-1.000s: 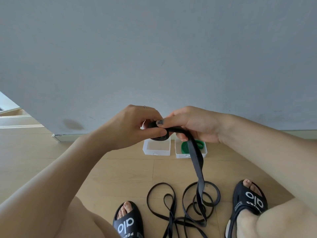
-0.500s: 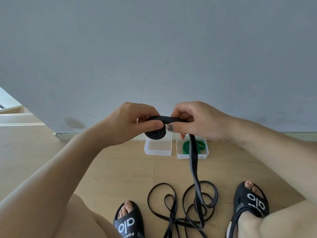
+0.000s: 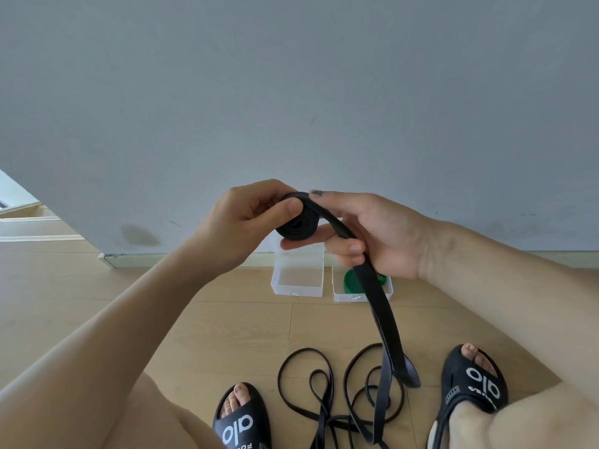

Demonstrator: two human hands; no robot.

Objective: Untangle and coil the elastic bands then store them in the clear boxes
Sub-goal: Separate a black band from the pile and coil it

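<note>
A wide black elastic band is partly rolled into a tight coil (image 3: 297,224) held up in front of the wall. My left hand (image 3: 249,222) pinches the coil, thumb on its face. My right hand (image 3: 372,233) grips the band's free length (image 3: 377,299), which hangs down to a loop near the floor. Beneath the hands, two clear boxes stand against the wall: the left box (image 3: 298,276) holds nothing, the right box (image 3: 387,291) holds a coiled green band (image 3: 353,281). Thin black bands (image 3: 319,388) lie tangled on the floor between my feet.
A grey wall (image 3: 291,92) rises close ahead above a pale wooden floor (image 3: 233,335). My feet in black slides, the left (image 3: 241,422) and the right (image 3: 470,387), flank the tangle. A step or threshold (image 3: 29,222) shows at far left.
The coil has grown a turn and both hands have lifted slightly. My right hand has slid along the band, and the hanging end has risen off the floor tangle.
</note>
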